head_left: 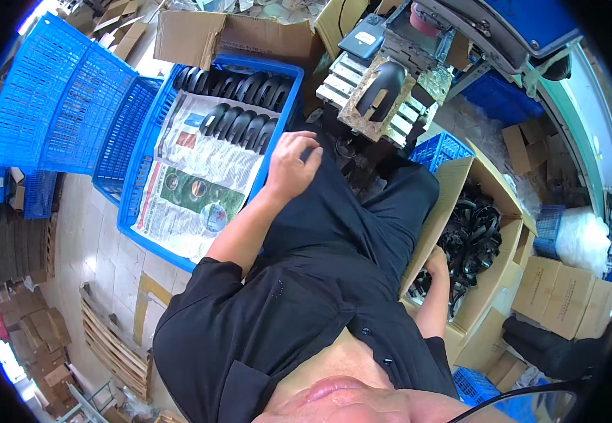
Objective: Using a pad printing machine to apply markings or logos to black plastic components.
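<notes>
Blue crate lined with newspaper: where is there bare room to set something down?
On the newspaper, between the nearer row of black parts and the crate's near rim. The crate's far end is crowded with black parts.

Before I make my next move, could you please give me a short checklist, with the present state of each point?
1. Right hand inside the cardboard box of black pieces: ok.
2. Right hand gripping a piece: cannot tell, its fingers are hidden.
3. Left hand empty: cannot tell; it is loosely curled beside the blue crate.
4. Tan block free for another part: not ok, a curved black part lies in it.
5. Newspaper showing beside the row of black parts in the crate: ok.
</notes>
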A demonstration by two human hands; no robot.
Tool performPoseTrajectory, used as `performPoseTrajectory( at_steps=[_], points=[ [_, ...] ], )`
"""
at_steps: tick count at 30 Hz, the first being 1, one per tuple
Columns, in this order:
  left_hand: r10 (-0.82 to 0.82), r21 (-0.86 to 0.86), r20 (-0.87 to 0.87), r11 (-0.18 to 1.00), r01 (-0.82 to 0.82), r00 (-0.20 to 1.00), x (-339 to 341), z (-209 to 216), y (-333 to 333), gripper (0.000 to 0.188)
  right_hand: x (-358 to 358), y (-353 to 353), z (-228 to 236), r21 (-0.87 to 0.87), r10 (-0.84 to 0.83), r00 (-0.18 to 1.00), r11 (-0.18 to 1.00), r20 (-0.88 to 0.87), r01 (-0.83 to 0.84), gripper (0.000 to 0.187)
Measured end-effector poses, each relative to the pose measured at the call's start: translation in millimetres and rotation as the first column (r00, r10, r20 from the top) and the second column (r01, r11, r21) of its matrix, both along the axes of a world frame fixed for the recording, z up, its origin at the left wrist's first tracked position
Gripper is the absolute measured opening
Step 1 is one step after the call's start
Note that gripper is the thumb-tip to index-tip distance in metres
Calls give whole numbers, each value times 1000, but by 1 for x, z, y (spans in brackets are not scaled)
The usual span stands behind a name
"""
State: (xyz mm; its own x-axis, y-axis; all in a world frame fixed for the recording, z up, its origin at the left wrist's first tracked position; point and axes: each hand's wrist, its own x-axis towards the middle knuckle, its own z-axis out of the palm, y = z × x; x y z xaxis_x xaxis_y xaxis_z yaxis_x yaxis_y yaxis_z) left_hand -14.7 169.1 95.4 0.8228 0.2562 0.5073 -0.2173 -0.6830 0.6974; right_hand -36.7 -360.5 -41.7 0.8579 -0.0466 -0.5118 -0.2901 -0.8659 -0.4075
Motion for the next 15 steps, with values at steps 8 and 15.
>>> performPoseTrajectory(
  at_steps=[8, 15],
  points=[
    [-244, -89, -37, 967, 240, 969, -3, 10, -44, 11, -17, -1, 8, 117, -147, 989, 982, -20, 148, 35],
    [-365, -94, -27, 928, 361, 931, -6, 23, -63, 10, -10, -37, 81, -120, -240, 925, 951, 295, 286, 31]
  ],
)
